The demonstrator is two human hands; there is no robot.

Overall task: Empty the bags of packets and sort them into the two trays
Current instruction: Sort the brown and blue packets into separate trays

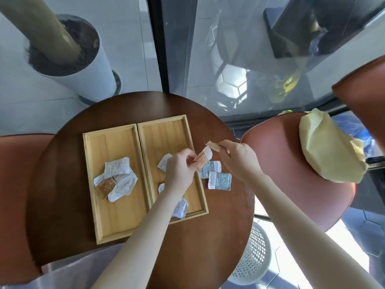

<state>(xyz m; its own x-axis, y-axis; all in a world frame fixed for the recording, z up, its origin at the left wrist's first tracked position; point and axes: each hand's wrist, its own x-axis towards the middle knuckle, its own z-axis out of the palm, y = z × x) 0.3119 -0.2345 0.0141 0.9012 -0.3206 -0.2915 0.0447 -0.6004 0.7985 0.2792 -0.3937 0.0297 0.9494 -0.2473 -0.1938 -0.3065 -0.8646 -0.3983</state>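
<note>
The round worktop (68, 184) carried two wooden trays side by side. The left tray (100, 226), toward nine o'clock, held a small heap of white and orange packets (115, 180). The right tray (166, 130) held a few blue packets (163, 162), partly hidden under the left forearm. Two more blue packets (218, 179) lay on the bare wood just off that tray's three o'clock edge. On the chair at three o'clock sat a cream paper bag (325, 151), apparently not yet emptied.

Above the right tray's far corner, the left hand (180, 165) pinched the lower end of an orange packet (203, 156), fingers clamped on it. The right hand (239, 158) pinched a torn-looking orange strip (212, 146) at the upper end, fingers clamped there too.

To do this well, the pair should probably be separated with a short, steady pull, then dropped on the orange heap at nine o'clock, never among the blues.
</note>
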